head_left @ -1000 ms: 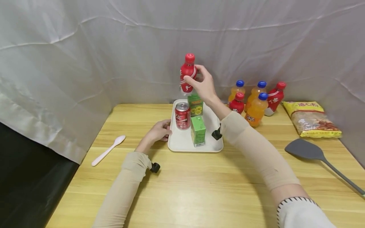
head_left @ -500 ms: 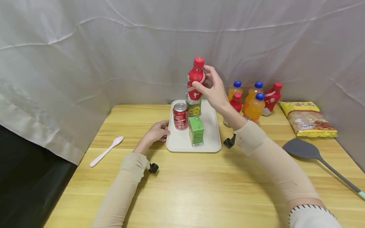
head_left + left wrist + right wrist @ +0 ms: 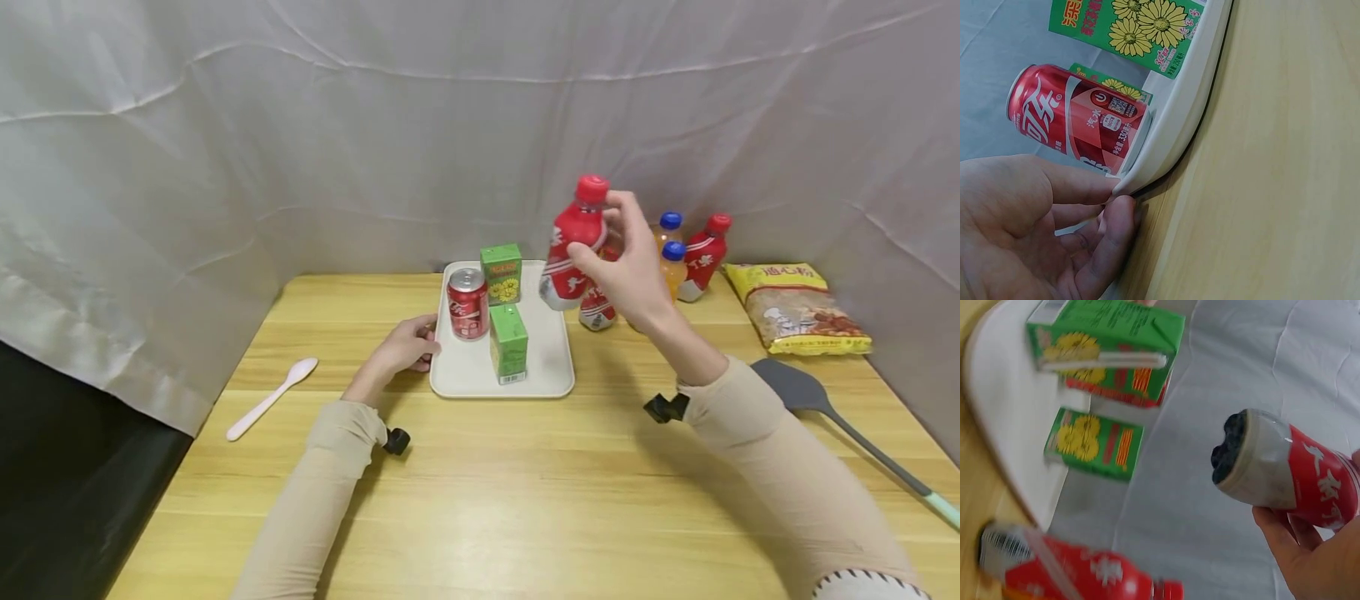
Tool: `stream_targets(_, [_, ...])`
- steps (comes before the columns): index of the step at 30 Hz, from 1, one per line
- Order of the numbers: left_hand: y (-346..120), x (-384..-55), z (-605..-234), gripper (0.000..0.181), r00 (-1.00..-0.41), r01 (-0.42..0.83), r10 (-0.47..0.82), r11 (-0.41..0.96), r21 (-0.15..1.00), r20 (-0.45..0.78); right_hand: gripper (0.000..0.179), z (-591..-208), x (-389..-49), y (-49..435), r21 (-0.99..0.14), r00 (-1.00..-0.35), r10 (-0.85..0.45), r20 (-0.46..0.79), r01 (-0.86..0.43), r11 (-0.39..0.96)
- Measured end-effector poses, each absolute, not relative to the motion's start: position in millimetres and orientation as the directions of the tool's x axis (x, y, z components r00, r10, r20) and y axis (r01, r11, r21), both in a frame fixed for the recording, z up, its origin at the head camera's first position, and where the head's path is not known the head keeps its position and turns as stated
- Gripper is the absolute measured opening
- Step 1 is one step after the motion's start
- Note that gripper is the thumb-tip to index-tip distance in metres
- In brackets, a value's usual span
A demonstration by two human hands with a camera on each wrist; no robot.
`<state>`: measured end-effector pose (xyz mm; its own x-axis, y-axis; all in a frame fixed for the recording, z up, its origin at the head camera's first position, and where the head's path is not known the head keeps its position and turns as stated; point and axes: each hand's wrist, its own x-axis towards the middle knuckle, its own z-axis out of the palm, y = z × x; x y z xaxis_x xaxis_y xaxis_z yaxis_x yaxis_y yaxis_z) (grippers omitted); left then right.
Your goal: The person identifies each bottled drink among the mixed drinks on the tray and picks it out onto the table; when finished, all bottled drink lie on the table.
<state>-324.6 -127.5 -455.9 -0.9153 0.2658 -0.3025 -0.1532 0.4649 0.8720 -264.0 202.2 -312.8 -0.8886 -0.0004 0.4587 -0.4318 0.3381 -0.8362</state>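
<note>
My right hand [image 3: 637, 271] grips a red-capped drink bottle [image 3: 572, 254] with a red and white label, tilted and held in the air at the right side of the white tray [image 3: 461, 379]. Its bottom shows in the right wrist view, where the bottle [image 3: 1279, 465] is clear of any surface. My left hand [image 3: 405, 345] pinches the tray's left rim between thumb and finger, as the left wrist view shows at the tray's edge [image 3: 1175, 134]. On the tray stand a red cola can [image 3: 467, 307] and two green drink cartons with yellow flowers, one behind [image 3: 501, 275], one in front [image 3: 509, 346].
Right of the tray stand another red bottle [image 3: 597, 310], partly hidden by the held one, orange drink bottles with blue caps [image 3: 672, 271] and a further red bottle [image 3: 703, 258]. A yellow food bag [image 3: 798, 310], a grey spatula [image 3: 795, 387] and a white spoon [image 3: 272, 400] lie on the table.
My right hand has carried the red bottle from above the back carton rightward and down, past the tray's right side, uncovering that carton. My left hand stays at the tray's rim.
</note>
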Motion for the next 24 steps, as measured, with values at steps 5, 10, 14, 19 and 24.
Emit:
stream_targets(5, [-127.0, -325.6, -454.4, 0.076, -0.916, -0.149, 0.263, 0.478, 0.866, -0.303, 0.049, -313.4, -248.1, 234.9, -0.798, -0.835, 0.122, 0.536, -0.454, 0.396])
stream_targets(10, [-127.3, -326.5, -452.2, 0.075, -0.918, -0.146, 0.257, 0.491, 0.859, -0.303, 0.051, -318.1, -243.8, 277.9, -0.759, -0.781, 0.226, 0.581, -0.421, 0.497])
stream_targets(14, [-127.8, -326.7, -451.1, 0.075, -0.915, -0.154, 0.257, 0.489, 0.859, -0.31, 0.051, -327.5, -245.1, 312.5, -0.739, -0.755, 0.308, 0.579, -0.326, 0.589])
stream_targets(19, [-128.3, -328.0, -452.0, 0.076, -0.913, -0.159, 0.259, 0.488, 0.858, -0.316, 0.053, -349.5, -253.1, 352.1, -0.739, -0.769, 0.391, 0.505, -0.152, 0.656])
stream_targets(24, [-128.2, -328.7, -452.7, 0.076, -0.911, -0.163, 0.259, 0.489, 0.857, -0.32, 0.061, -371.9, -258.8, 380.2, -0.718, -0.826, 0.407, 0.39, 0.004, 0.696])
